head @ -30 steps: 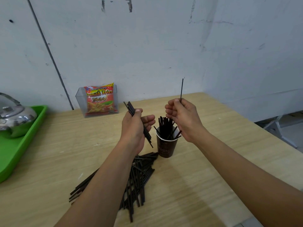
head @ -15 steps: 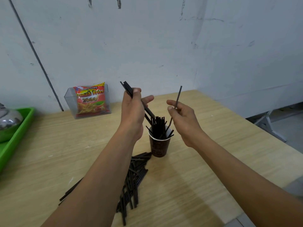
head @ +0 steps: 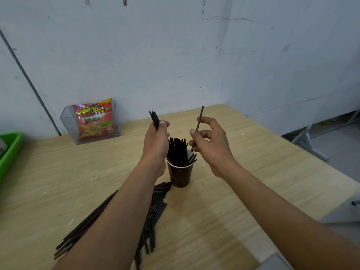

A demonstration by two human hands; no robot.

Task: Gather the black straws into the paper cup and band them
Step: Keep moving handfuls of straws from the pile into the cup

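At frame centre, my left hand [head: 155, 142] grips several straws [head: 154, 118]. My right hand [head: 211, 143] pinches one straw [head: 198, 126] above the cup [head: 180, 174]; a pile [head: 155, 209] lies below.

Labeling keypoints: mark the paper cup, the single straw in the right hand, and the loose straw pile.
paper cup [head: 180, 175]: head view, brown outer wall.
single straw [head: 201, 114]: head view, shaft above the fingers.
loose straw pile [head: 155, 207]: head view, pile's upper part on the table.

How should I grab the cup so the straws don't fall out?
Grip the cup around its brown side wall, below the rim, coming in from the right. It stands upright with straws sticking out the top, and loose straws lie against its left base.
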